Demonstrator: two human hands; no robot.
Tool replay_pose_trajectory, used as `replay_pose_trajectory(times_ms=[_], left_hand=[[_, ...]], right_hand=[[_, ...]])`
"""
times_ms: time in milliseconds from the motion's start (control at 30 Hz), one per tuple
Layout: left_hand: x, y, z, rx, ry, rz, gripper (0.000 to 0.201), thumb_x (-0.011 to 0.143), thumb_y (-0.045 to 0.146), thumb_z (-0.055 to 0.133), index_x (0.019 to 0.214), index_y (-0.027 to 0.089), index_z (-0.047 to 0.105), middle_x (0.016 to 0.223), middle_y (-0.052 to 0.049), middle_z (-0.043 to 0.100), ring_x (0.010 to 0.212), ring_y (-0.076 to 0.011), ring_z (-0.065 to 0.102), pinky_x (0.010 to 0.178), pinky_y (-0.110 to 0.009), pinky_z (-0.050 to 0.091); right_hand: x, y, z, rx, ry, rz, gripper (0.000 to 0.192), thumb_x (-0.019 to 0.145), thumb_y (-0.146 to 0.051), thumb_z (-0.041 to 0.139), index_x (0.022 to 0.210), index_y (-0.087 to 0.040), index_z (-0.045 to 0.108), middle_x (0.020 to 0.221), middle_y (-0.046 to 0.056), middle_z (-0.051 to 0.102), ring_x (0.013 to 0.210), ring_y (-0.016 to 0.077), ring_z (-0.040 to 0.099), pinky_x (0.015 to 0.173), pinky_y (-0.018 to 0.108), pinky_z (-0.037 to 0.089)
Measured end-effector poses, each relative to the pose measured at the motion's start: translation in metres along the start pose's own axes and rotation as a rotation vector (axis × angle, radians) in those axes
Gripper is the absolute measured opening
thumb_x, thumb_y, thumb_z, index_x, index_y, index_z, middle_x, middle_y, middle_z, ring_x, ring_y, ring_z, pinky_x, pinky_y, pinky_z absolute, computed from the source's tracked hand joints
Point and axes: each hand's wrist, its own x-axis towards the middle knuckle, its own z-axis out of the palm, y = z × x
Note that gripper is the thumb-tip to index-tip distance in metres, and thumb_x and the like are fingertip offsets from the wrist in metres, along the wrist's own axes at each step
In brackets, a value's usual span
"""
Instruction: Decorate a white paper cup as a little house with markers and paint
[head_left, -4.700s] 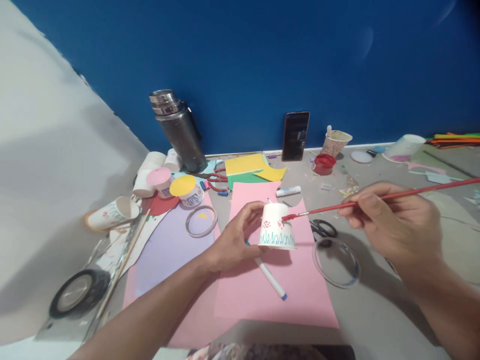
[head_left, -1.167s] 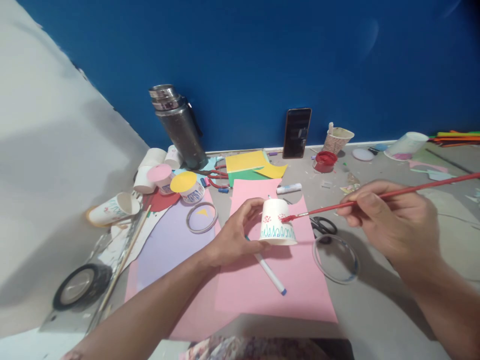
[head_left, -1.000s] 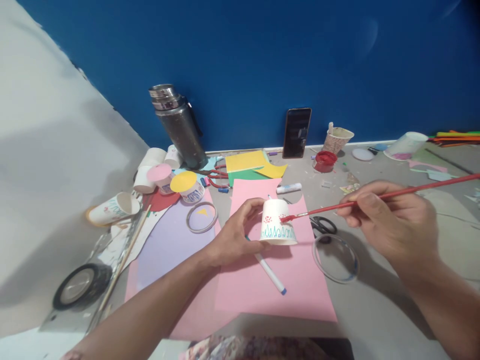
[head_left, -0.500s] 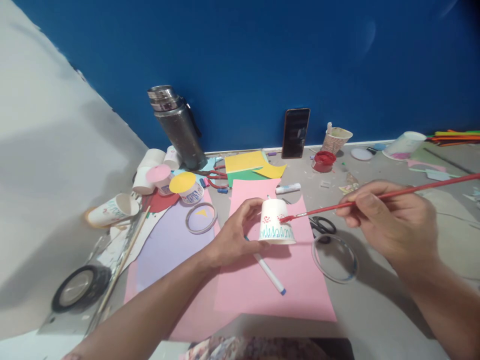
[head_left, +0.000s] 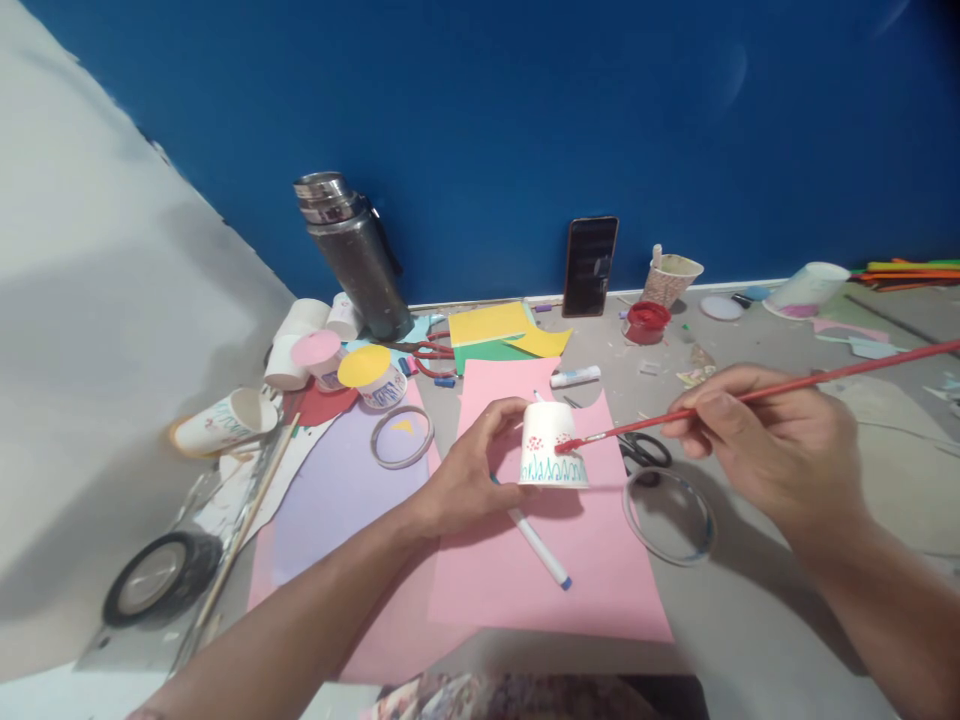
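Note:
My left hand (head_left: 469,470) holds a small white paper cup (head_left: 551,446) upside down over a pink paper sheet (head_left: 600,570). The cup has a blue zigzag line near its rim and red dots above it. My right hand (head_left: 772,450) grips a long red paintbrush (head_left: 750,393); its red tip touches the cup's side among the dots. A white marker with a blue cap (head_left: 541,548) lies on the pink sheet just below the cup.
Black scissors (head_left: 645,452) and a clear tape ring (head_left: 667,515) lie right of the cup. A red paint pot (head_left: 646,322), a phone (head_left: 590,266) and a steel flask (head_left: 352,255) stand at the blue wall. Paper cups (head_left: 225,425), coloured paper and black tape (head_left: 154,580) crowd the left.
The brush tip has slid slightly down and left on the cup's side. The cup stays in my left hand, turned a little; my right hand has shifted slightly left.

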Motion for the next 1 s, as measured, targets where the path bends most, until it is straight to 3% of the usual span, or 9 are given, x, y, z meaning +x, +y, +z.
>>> replay_pose_trajectory(times_ms=[300,400,467,600,700,867,1000], left_hand=[[0.001,0.003,0.000,-0.075,-0.005,0.017,0.076,0.071,0.013,0.088,0.137,0.027,0.052,0.152,-0.013,0.056,0.151,-0.0365,0.048,0.127,-0.053,0.036],[0.001,0.004,-0.001,-0.134,-0.006,0.023,0.076,0.072,0.018,0.091,0.137,0.029,0.053,0.153,-0.013,0.056,0.152,-0.0362,0.047,0.127,-0.053,0.036],[0.001,0.005,0.000,-0.191,-0.020,0.025,0.078,0.072,0.021,0.092,0.138,0.029,0.052,0.153,-0.014,0.057,0.150,-0.0369,0.049,0.124,-0.053,0.039],[-0.001,0.009,0.006,-0.326,-0.050,0.011,0.082,0.071,0.022,0.095,0.138,0.028,0.050,0.150,-0.015,0.060,0.146,-0.0381,0.053,0.117,-0.053,0.046],[-0.002,0.010,0.013,-0.399,-0.060,0.001,0.087,0.067,0.022,0.098,0.137,0.029,0.049,0.150,-0.015,0.060,0.145,-0.0383,0.054,0.114,-0.052,0.049],[-0.001,0.006,0.016,-0.354,-0.098,0.044,0.089,0.066,0.026,0.100,0.139,0.030,0.049,0.153,-0.015,0.056,0.147,-0.0381,0.052,0.118,-0.057,0.045],[-0.002,0.011,0.005,-0.233,-0.091,0.074,0.099,0.067,0.032,0.099,0.151,0.035,0.045,0.170,-0.012,0.037,0.157,-0.0385,0.038,0.124,-0.057,0.040]], right_hand=[[0.006,0.006,0.000,0.253,0.046,-0.062,0.018,0.099,-0.039,0.070,0.084,-0.031,0.077,0.068,0.001,0.073,0.052,0.0174,0.057,0.047,0.035,0.047],[0.005,0.009,0.003,0.150,0.003,-0.096,0.016,0.101,-0.040,0.067,0.093,-0.030,0.077,0.082,0.002,0.078,0.059,0.0171,0.062,0.052,0.034,0.050],[0.003,0.013,0.005,0.030,-0.073,-0.096,0.012,0.096,-0.041,0.074,0.101,-0.030,0.077,0.091,0.003,0.080,0.067,0.0174,0.066,0.055,0.031,0.053],[-0.004,0.022,0.011,-0.179,-0.309,-0.132,0.064,0.072,-0.055,0.093,0.126,-0.029,0.073,0.105,0.006,0.077,0.081,0.0214,0.070,0.068,0.033,0.060],[-0.010,0.029,0.019,-0.244,-0.427,-0.224,0.093,0.061,-0.064,0.096,0.142,-0.030,0.064,0.126,0.009,0.072,0.097,0.0268,0.071,0.085,0.040,0.061],[-0.013,0.039,0.025,-0.304,-0.467,-0.346,0.085,0.073,-0.060,0.091,0.145,-0.030,0.057,0.125,0.010,0.069,0.108,0.0305,0.069,0.092,0.044,0.060],[-0.009,0.040,0.022,-0.421,-0.481,-0.462,0.080,0.079,-0.051,0.089,0.147,-0.028,0.054,0.126,0.013,0.069,0.111,0.0332,0.067,0.095,0.050,0.059]])
